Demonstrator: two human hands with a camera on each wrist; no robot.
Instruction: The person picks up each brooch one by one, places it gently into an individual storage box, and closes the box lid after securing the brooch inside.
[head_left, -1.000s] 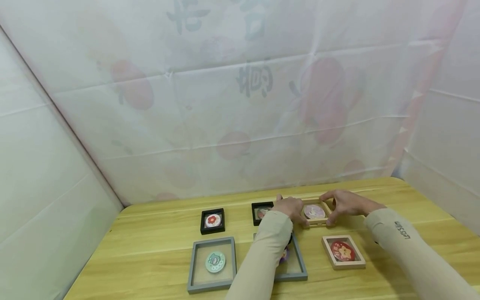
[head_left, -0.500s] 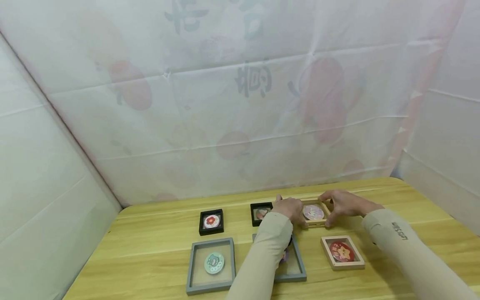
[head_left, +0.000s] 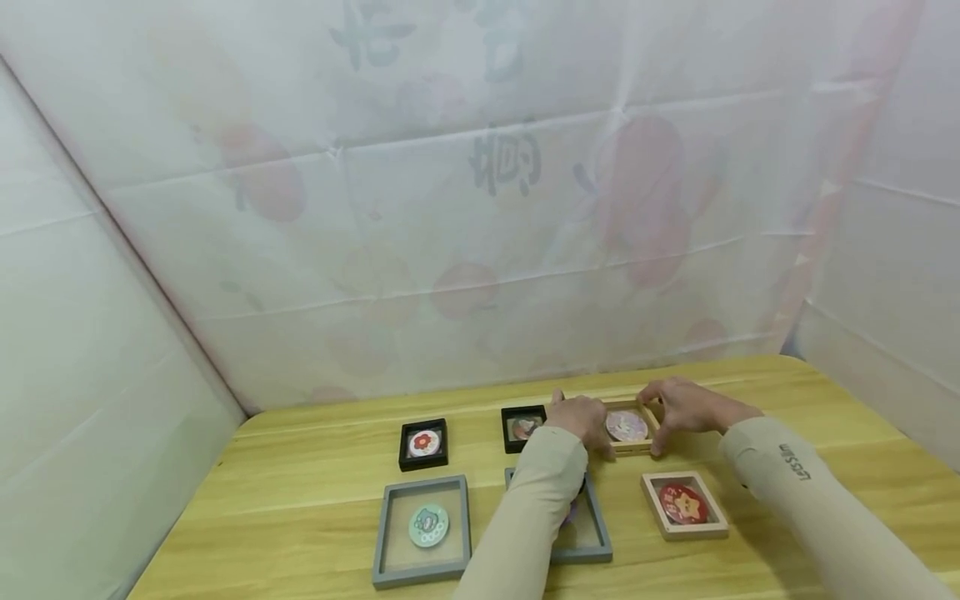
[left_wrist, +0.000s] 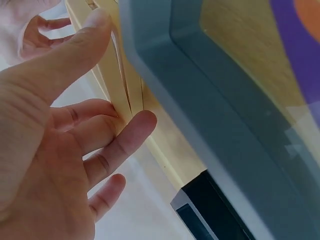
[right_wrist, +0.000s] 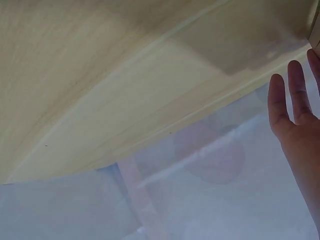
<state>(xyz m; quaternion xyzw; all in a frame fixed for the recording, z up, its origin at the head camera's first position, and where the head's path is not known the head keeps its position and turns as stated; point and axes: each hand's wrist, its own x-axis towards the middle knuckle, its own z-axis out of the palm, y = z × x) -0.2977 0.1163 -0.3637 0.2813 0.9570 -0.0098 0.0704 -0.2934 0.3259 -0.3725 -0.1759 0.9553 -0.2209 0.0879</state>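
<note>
A light wooden frame (head_left: 636, 448) with a round pale purple badge (head_left: 627, 426) inside lies at the back right of the table. My left hand (head_left: 577, 419) grips its left side; in the left wrist view the thumb and fingers lie on the frame's edge (left_wrist: 120, 65). On the opposite side my right hand (head_left: 692, 407) holds the frame between thumb and fingers. Only part of the right hand (right_wrist: 302, 135) shows in the right wrist view, with the frame's corner at the image edge. My left forearm covers part of a grey frame (head_left: 596, 512) holding a purple badge.
A black frame (head_left: 510, 429) sits just left of my left hand. Farther left are another black frame (head_left: 406, 446) with a flower badge and a grey frame (head_left: 384, 533) with a green badge. A pinkish wooden frame (head_left: 697, 533) with a red star badge lies in front of my right hand.
Both hands stay on the wooden frame, with hardly any movement. The view shifts very slightly.
</note>
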